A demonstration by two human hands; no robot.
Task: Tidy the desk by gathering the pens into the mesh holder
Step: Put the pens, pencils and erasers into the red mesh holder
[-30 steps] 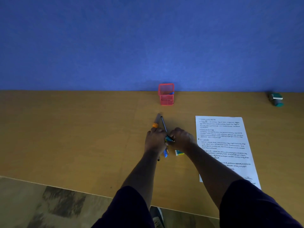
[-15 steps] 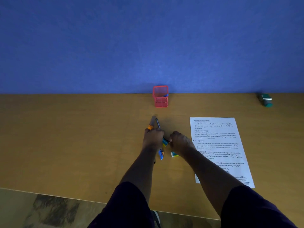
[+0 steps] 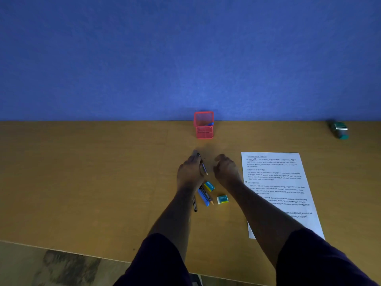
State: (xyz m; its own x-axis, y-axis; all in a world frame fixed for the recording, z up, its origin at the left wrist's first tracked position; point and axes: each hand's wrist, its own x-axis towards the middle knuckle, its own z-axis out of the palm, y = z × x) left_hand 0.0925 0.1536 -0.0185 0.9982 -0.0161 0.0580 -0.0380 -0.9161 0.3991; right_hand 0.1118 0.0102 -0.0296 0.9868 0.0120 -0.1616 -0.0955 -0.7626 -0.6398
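Left hand (image 3: 190,173) has its grip clamped on a bundle of pens (image 3: 203,168), whose tips stick out past the fingers toward the back edge of the desk (image 3: 82,172) and whose lower ends, among them a blue pen (image 3: 203,197) and a black pen (image 3: 194,204), show below the wrist. Right hand (image 3: 225,169) hovers just beside the left, fingers curled but apart, holding nothing that can be seen. Red mesh holder (image 3: 203,125) stands upright at the back edge of the desk, near its middle, against the blue wall (image 3: 185,58), well apart from both hands; one blue item shows inside it. Two small teal erasers (image 3: 222,199) lie on the desk between the forearms. Printed sheet (image 3: 278,186) lies toward the right side. Green stapler (image 3: 340,130) rests near the back right corner.
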